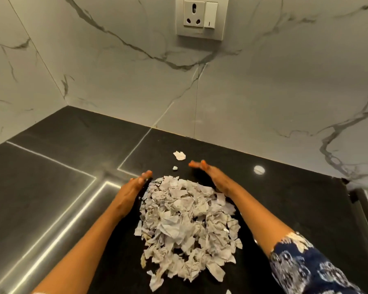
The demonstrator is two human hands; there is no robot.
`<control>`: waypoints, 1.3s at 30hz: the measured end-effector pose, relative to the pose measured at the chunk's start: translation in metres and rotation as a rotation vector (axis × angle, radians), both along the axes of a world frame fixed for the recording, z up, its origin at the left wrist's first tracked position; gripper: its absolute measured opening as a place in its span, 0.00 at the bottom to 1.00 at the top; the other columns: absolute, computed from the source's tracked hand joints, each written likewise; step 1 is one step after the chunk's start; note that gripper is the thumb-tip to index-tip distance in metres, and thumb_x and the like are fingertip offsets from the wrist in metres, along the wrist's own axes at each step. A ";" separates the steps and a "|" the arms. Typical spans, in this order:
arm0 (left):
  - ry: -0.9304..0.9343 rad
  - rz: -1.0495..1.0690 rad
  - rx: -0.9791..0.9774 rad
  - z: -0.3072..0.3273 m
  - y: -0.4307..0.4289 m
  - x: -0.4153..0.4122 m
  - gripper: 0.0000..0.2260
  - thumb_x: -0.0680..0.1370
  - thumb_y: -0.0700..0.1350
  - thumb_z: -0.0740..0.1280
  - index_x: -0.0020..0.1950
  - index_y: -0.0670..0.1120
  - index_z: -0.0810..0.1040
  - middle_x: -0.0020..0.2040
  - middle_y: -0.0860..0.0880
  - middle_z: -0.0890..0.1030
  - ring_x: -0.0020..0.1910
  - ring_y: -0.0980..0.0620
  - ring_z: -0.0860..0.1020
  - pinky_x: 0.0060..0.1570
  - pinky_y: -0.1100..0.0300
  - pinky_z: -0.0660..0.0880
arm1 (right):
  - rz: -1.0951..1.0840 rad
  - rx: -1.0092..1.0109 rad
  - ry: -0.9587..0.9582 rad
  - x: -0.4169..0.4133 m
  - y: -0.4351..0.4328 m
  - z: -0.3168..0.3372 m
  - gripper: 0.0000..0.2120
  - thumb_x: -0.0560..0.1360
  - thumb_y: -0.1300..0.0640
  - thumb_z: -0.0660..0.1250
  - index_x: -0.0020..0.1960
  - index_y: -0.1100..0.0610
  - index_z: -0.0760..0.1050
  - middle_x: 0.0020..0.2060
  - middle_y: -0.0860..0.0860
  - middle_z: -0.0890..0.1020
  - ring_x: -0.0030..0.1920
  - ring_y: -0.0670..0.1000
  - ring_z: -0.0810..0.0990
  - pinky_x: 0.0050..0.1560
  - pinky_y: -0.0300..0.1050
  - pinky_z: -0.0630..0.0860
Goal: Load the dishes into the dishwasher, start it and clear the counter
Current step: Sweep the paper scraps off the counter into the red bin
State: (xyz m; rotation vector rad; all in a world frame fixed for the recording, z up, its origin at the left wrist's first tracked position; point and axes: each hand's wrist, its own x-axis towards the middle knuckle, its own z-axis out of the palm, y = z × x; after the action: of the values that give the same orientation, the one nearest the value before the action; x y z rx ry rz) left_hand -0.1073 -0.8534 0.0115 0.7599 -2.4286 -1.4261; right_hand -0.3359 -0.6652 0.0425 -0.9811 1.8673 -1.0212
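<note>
A heap of torn, crumpled white paper scraps (187,228) lies on the black counter (51,198). My left hand (134,187) stands on its edge against the heap's far left side, fingers straight. My right hand (208,175) stands the same way at the heap's far right side, fingers straight and pointing toward the wall. Neither hand holds anything. Two loose bits lie beyond the heap: a larger scrap (179,155) and a tiny one (174,168).
A marble-patterned wall (115,81) rises behind the counter and forms a corner at the left. A socket with a switch (201,15) sits on the wall. A small white round spot (259,169) shows on the counter at the right. The counter's right edge (348,187) is near.
</note>
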 end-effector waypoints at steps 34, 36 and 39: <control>0.331 0.403 0.424 0.025 0.193 -0.024 0.20 0.78 0.58 0.57 0.68 0.55 0.72 0.67 0.56 0.74 0.66 0.61 0.71 0.64 0.64 0.67 | -0.502 -0.253 0.005 0.124 0.074 -0.006 0.18 0.77 0.41 0.55 0.62 0.46 0.72 0.61 0.41 0.73 0.63 0.41 0.70 0.61 0.30 0.64; 0.405 0.468 0.528 0.029 0.199 -0.031 0.15 0.80 0.54 0.58 0.64 0.53 0.75 0.62 0.55 0.77 0.62 0.60 0.75 0.60 0.67 0.71 | -0.554 -0.309 -0.119 0.127 0.070 -0.005 0.09 0.79 0.48 0.58 0.55 0.44 0.75 0.58 0.43 0.77 0.59 0.40 0.75 0.61 0.35 0.70; 0.469 0.572 0.633 0.033 0.202 -0.038 0.13 0.82 0.49 0.57 0.61 0.49 0.77 0.60 0.51 0.80 0.60 0.56 0.77 0.58 0.64 0.74 | -0.650 -0.376 -0.305 0.130 0.068 -0.003 0.09 0.80 0.51 0.59 0.53 0.49 0.78 0.53 0.49 0.82 0.55 0.47 0.80 0.57 0.44 0.77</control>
State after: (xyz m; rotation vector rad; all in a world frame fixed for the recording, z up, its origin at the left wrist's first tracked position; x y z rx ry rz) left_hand -0.1457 -0.6517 0.0441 0.9909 -1.2678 -1.8443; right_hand -0.2061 -0.5969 0.0392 -0.3608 1.7953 -1.8428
